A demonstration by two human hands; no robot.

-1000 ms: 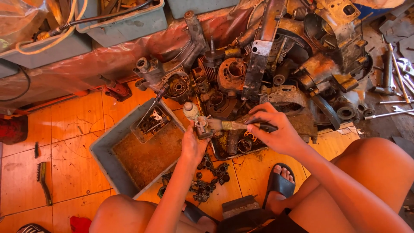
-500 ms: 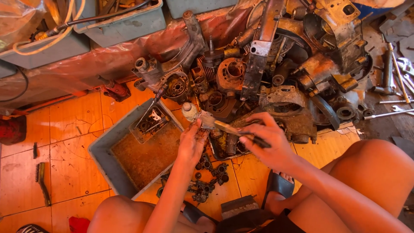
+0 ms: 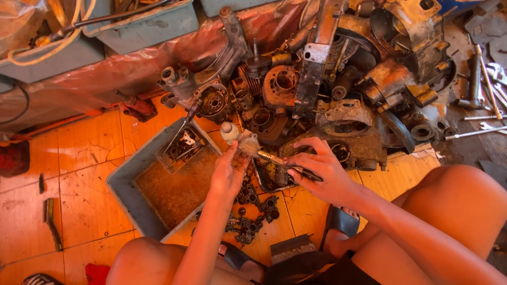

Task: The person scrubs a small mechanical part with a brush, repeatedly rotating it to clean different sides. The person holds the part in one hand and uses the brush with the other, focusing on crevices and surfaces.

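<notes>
A grey tray [image 3: 127,203] is lying at the left on the orange tiled floor [image 3: 90,153], its bottom rusty, with a clear little box of parts [image 3: 181,149] resting in its far corner. Just right of it the left hand [image 3: 228,177] is closing its fingers round a small pale engine part [image 3: 244,143], holding it up above the floor at mid scene. The right hand [image 3: 317,171] is pinching a slim dark-handled tool [image 3: 288,163], whose tip is meeting that part. A slip looks possible: if the tool is skidding off greasy metal, it could jab the left palm, and the part could be dropping among the small loose pieces [image 3: 248,211] lying underneath, where it would be hard to find. Bare knees and sandalled feet are sitting close to all this. Farther off, a heap of rusted engine casings [image 3: 338,95] is crowding the floor, against a red plastic sheet [image 3: 105,74]. At the far right, spanners [image 3: 488,105] are lying on dark ground.
</notes>
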